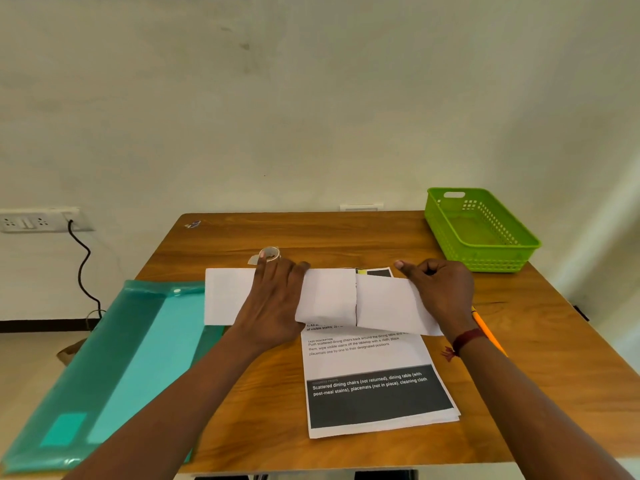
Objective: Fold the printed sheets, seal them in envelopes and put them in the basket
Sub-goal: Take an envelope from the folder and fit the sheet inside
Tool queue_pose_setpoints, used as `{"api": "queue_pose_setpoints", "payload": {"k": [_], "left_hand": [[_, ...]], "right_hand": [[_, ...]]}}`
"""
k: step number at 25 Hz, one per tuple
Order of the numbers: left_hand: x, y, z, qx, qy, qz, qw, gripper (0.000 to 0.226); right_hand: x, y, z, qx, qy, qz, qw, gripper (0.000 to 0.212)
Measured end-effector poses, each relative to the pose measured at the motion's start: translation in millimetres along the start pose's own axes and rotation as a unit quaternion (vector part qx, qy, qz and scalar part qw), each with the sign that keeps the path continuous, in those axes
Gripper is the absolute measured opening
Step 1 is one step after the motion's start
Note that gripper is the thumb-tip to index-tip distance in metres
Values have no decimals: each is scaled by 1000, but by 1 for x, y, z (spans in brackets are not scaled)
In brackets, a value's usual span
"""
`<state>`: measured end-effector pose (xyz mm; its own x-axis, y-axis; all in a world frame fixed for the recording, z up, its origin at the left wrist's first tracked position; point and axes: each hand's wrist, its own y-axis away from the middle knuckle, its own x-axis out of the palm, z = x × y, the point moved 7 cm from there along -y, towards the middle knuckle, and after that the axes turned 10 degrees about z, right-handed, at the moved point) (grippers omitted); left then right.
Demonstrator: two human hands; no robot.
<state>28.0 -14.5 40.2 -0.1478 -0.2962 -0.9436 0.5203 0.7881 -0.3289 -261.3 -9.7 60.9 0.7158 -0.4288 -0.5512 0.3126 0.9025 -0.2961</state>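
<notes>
A white envelope (225, 296) lies across the middle of the wooden table (346, 233). My left hand (273, 299) presses flat on it with straight fingers. A folded white sheet (388, 303) sticks out of the envelope's right end, partly inside. My right hand (440, 292) grips the sheet's right end with curled fingers, thumb pointing left. Under both lies a stack of printed sheets (377, 393) with a dark text band. The green basket (481, 230) stands empty at the table's far right corner.
A roll of tape (270, 253) sits just behind my left fingertips. A teal plastic folder (121, 358) overhangs the table's left edge. A yellow pencil (485, 329) lies under my right wrist. A wall socket (38, 220) with a black cable is at the left.
</notes>
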Motion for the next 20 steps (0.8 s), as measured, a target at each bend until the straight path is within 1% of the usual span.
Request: {"api": "queue_pose_setpoints", "payload": {"k": [3, 5, 6, 8, 9, 10, 11, 13, 14, 15, 17, 20], "left_hand": [[2, -4, -9, 7, 6, 11, 1000, 91], [3, -6, -13, 9, 15, 8, 1000, 92], [4, -7, -13, 5, 20, 6, 1000, 93], [7, -6, -7, -15, 38, 11, 999, 96], [9, -5, -3, -29, 50, 16, 998, 98], [12, -4, 1, -43, 60, 22, 997, 100], [14, -3, 4, -54, 67, 24, 996, 101], [17, -2, 7, -65, 72, 22, 995, 104], [17, -2, 7, -64, 70, 22, 995, 105], [17, -3, 6, -61, 66, 23, 996, 105], [16, -3, 3, -54, 56, 28, 997, 106], [12, -4, -4, -46, 37, 28, 998, 107]], "right_hand": [[20, -5, 8, -17, 21, 41, 999, 52], [30, -3, 18, -29, -28, 55, 998, 42], [29, -1, 21, -35, -59, 36, 997, 32], [13, 9, 21, -47, -111, -59, 991, 12], [5, 15, 13, -37, -138, -101, 985, 10], [1, 21, 1, -6, -173, -121, 978, 15], [3, 27, -16, 41, -220, -120, 967, 21], [20, 41, -45, 140, -337, -73, 928, 24], [29, 49, -52, 172, -381, -48, 907, 23], [34, 54, -57, 189, -406, -35, 893, 22], [34, 59, -56, 185, -420, -37, 888, 21], [34, 62, -42, 151, -400, -37, 903, 19]]}}
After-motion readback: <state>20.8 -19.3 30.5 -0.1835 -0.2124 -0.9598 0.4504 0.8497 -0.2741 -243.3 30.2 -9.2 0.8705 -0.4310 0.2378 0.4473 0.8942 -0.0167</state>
